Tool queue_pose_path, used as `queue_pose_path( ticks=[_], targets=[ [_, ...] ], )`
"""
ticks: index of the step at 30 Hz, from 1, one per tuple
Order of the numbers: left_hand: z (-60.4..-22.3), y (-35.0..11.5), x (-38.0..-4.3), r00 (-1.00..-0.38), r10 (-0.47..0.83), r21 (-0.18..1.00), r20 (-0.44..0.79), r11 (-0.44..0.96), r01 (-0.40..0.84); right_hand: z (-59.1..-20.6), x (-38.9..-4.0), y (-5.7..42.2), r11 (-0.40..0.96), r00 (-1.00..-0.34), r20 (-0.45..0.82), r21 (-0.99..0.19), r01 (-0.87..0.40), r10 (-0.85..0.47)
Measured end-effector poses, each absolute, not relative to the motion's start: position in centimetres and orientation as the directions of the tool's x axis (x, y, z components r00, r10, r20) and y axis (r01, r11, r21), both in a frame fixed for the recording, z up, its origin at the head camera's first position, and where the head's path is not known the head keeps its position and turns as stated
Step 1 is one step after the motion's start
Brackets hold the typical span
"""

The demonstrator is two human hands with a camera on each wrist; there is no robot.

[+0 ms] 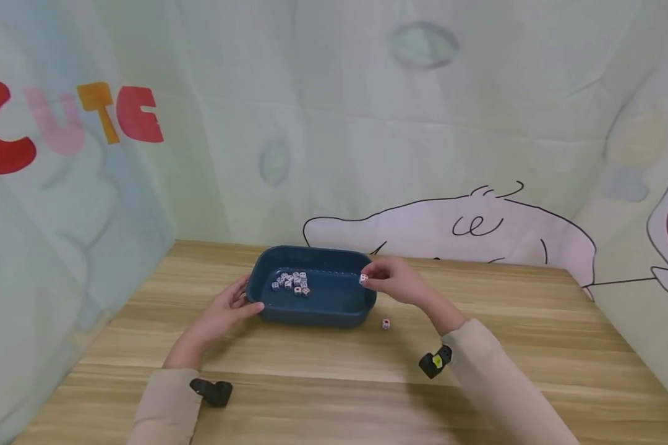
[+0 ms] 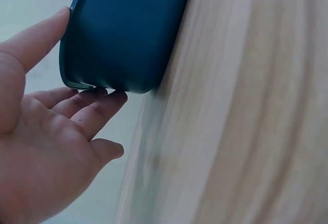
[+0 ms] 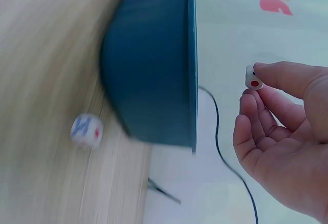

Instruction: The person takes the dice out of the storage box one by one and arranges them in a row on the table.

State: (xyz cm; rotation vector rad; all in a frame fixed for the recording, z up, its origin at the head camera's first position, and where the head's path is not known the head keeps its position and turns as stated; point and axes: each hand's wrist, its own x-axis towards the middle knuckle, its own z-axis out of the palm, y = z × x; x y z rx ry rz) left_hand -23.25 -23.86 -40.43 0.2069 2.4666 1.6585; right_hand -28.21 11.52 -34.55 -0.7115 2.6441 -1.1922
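Head view: right hand (image 1: 392,281) pinches one white die (image 1: 363,279) between thumb and index finger, gap just die-wide, other fingers loosely bent and holding nothing; die sits at the right end of the blue tray (image 1: 334,301), above rim level per right wrist view. Whether it is fully inside the rim edge, hard to tell. Cluster of dice (image 1: 289,284) lies in the tray's left half; loose die (image 1: 386,324) on the table (image 1: 289,383), just off the tray's near right corner. Left hand (image 1: 227,312) holds the tray's left end, thumb at the rim, fingertips against the end wall, thumb and fingers well spread around the corner, little finger apart from it. Step in hand reads as placing dice in the tray. To do it well: bring the pinch a bit further inward past the rim, lower near the tray floor, part thumb and index gently so the die doesn't bounce or clip the wall; left hand should brace lightly, no tipping. Pose: right forearm reaches in from lower right, angled up and leftward; left forearm from lower left, angled up and rightward. Arms apart, paths don't cross.
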Motion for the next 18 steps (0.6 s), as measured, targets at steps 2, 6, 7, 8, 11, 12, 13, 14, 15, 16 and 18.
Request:
queue_pose_path(
  ticks=[2,6,7,8,11,12,13,14,15,16,18],
  targets=[
    [-40.4,-23.9,-23.3,-0.976,0.208,0.928,-0.056,0.371,0.026,-34.6,-27.8,12.7,0.572,-0.886,0.051,-0.746,-0.340,-0.461],
    [-40.3,-24.0,-23.3,-0.976,0.212,0.928,-0.055,0.372,0.029,-34.9,-27.2,14.9,0.587,-0.896,0.068,-0.734,-0.342,-0.438],
    [-40.2,-24.0,-23.3,-0.975,0.213,0.927,-0.057,0.374,0.028,-35.0,-27.1,15.4,0.592,-0.900,0.069,-0.731,-0.340,-0.431],
    [-40.2,-24.0,-23.3,-0.976,0.211,0.925,-0.058,0.378,0.027,-35.2,-27.0,15.8,0.596,-0.900,0.070,-0.727,-0.342,-0.431],
    [-40.1,-24.0,-23.3,-0.975,0.211,0.923,-0.063,0.384,0.024,-35.6,-26.6,16.8,0.609,-0.903,0.068,-0.717,-0.340,-0.425],
    [-40.1,-24.0,-23.3,-0.975,0.211,0.922,-0.062,0.386,0.025,-35.8,-26.4,17.1,0.613,-0.904,0.063,-0.715,-0.336,-0.423],
    [-40.1,-23.9,-23.3,-0.975,0.211,0.920,-0.063,0.391,0.025,-36.0,-26.3,17.3,0.617,-0.908,0.055,-0.716,-0.326,-0.416],
    [-40.1,-23.9,-23.3,-0.975,0.211,0.919,-0.063,0.392,0.026,-36.3,-26.2,17.4,0.619,-0.908,0.047,-0.716,-0.321,-0.416],
    [-40.1,-23.9,-23.3,-0.975,0.211,0.918,-0.062,0.395,0.027,-36.6,-26.1,17.5,0.623,-0.910,0.038,-0.717,-0.313,-0.413],
    [-40.2,-23.9,-23.3,-0.975,0.210,0.919,-0.066,0.394,0.023,-36.9,-26.1,17.6,0.629,-0.914,0.024,-0.718,-0.297,-0.405],
    [-40.3,-23.9,-23.3,-0.975,0.210,0.919,-0.067,0.394,0.021,-37.5,-25.9,17.8,0.636,-0.918,0.008,-0.718,-0.281,-0.397]
  ],
)
